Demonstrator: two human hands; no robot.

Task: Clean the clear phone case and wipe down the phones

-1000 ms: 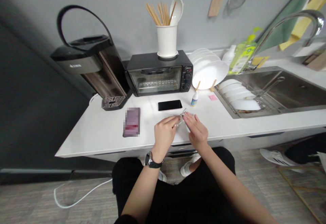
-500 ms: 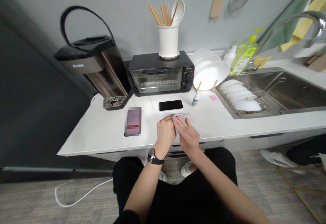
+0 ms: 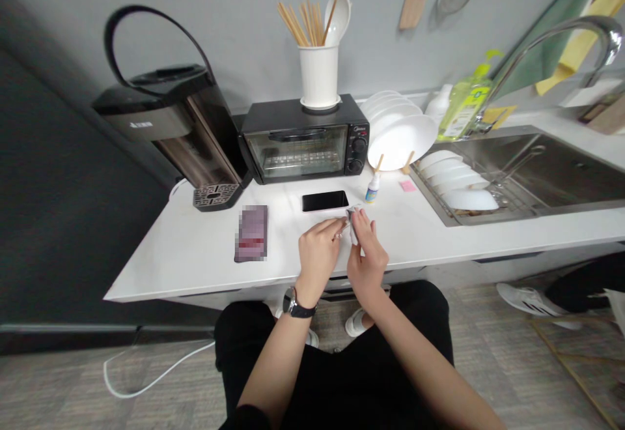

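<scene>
Over the front of the white counter [image 3: 190,267], my two hands work close together on a crumpled white cloth [image 3: 354,231]. My right hand [image 3: 370,257] is closed on the cloth, its fingers pressed along it. My left hand [image 3: 318,247] is closed, fingertips pinched against the cloth's left side. A small shiny bit shows under those fingertips; what it belongs to is hidden. Just beyond lies a black-screened phone [image 3: 325,201], and a small white spray bottle [image 3: 372,190] stands to its right. A pink slip [image 3: 407,186] is further right.
A pixelated purple item [image 3: 252,233] lies left, before the water dispenser [image 3: 195,137]. The toaster oven [image 3: 303,146] carries a white utensil pot [image 3: 319,75]. Racked plates [image 3: 403,140] and the sink [image 3: 561,169] with bowls [image 3: 459,179] are right. Another person's shoe [image 3: 530,301] shows.
My right hand has turned more upright and shifted slightly right. My left fingertips, earlier behind the cloth, now show at its left side, with the small shiny bit visible. The view moved slightly.
</scene>
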